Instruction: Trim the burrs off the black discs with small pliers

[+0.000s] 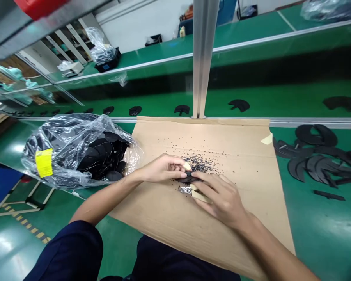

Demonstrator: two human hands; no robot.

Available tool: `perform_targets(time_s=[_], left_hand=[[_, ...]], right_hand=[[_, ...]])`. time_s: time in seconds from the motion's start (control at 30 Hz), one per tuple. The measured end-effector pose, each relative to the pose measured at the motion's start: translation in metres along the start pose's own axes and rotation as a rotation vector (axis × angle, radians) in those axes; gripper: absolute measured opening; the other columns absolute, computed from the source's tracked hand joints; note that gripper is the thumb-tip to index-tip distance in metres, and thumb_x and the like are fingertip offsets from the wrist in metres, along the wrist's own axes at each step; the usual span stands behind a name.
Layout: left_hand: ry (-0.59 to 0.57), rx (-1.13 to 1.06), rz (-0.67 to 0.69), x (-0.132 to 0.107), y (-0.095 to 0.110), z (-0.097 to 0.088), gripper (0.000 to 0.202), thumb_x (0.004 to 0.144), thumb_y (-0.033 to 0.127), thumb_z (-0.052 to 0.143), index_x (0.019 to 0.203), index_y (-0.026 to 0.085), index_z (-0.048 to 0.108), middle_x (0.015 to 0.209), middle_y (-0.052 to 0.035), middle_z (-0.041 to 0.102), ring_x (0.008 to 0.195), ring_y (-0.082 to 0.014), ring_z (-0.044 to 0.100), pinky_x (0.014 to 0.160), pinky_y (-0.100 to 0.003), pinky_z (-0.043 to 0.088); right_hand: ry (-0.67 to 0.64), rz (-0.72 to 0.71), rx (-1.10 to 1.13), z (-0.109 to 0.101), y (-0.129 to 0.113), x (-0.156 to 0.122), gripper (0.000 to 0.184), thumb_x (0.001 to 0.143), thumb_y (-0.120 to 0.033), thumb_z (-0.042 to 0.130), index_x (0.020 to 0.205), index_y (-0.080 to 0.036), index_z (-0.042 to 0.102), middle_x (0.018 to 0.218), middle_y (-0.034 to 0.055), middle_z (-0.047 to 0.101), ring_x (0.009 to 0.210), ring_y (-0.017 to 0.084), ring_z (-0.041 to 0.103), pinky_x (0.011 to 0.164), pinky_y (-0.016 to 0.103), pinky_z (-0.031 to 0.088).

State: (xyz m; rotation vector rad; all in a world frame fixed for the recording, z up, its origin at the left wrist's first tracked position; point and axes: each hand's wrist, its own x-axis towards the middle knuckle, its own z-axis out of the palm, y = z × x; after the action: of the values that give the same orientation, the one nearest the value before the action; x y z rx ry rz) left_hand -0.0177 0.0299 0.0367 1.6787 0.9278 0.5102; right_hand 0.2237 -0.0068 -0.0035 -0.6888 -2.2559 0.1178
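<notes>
Over the cardboard sheet, my left hand pinches a small dark, flat part between thumb and fingers. A pale wrap covers one of its fingertips. My right hand meets it from the other side, its index finger touching the same part. Tucked in the right hand is a pair of nippers, its metal head pointing left and a cream handle lying under the fingers. Many tiny black scraps are scattered on the cardboard just beyond both hands.
A clear plastic bag full of black flat discs lies at the left, with a yellow label. Black curved pieces are heaped at the right. More curved parts line the green belt behind a metal post.
</notes>
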Motion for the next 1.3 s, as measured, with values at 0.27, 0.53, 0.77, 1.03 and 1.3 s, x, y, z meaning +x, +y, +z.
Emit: perform_targets(time_s=[0.27,0.53,0.77,1.03,1.3], left_hand=[[0.213,0.703,0.121,0.059,0.025,-0.101,0.012,0.086,0.022,0.068,0.092,0.017,0.077,0.093,-0.0049,0.075,0.081,-0.0154,0.066,0.076,-0.027,0.051],[0.719,0.87,-0.286,0.117,-0.023,-0.178,0.02,0.083,0.011,0.058,0.093,0.015,0.075,0.104,-0.0102,0.076,0.101,-0.0242,0.068,0.098,-0.035,0.051],[0.753,0.774,-0.366,0.146,-0.05,-0.151,0.015,0.089,0.026,0.062,0.096,0.018,0.073,0.103,-0.0101,0.075,0.105,-0.025,0.068,0.097,-0.034,0.051],[0.855,0.634,-0.277,0.155,-0.022,-0.115,0.021,0.085,0.008,0.056,0.096,0.012,0.074,0.091,-0.0115,0.075,0.093,-0.0229,0.069,0.088,-0.032,0.051],[0.621,0.461,0.093,0.04,0.007,-0.023,0.017,0.089,0.016,0.059,0.095,0.017,0.076,0.096,-0.0052,0.075,0.082,-0.0153,0.068,0.071,-0.025,0.054]], right_hand=[[0.079,0.072,-0.067,0.001,0.004,0.0,0.014,0.096,-0.021,0.059,0.108,-0.016,0.064,0.129,0.0198,0.063,0.085,0.02,0.068,0.069,0.035,0.056],[-0.011,0.072,-0.025,-0.003,0.004,-0.005,0.018,0.097,-0.019,0.055,0.113,-0.016,0.062,0.118,0.0166,0.066,0.093,0.022,0.067,0.076,0.036,0.054],[-0.038,0.115,-0.076,-0.004,0.005,0.001,0.018,0.099,-0.024,0.057,0.115,-0.016,0.059,0.097,0.0095,0.07,0.083,0.021,0.06,0.07,0.034,0.044],[0.067,0.099,-0.062,0.004,0.011,0.001,0.015,0.102,-0.027,0.055,0.111,-0.016,0.059,0.087,0.0071,0.066,0.076,0.019,0.06,0.065,0.031,0.049],[0.256,0.231,-0.001,0.002,0.009,0.007,0.035,0.089,-0.031,0.074,0.119,-0.022,0.058,0.107,0.014,0.06,0.096,0.027,0.064,0.069,0.037,0.057]])
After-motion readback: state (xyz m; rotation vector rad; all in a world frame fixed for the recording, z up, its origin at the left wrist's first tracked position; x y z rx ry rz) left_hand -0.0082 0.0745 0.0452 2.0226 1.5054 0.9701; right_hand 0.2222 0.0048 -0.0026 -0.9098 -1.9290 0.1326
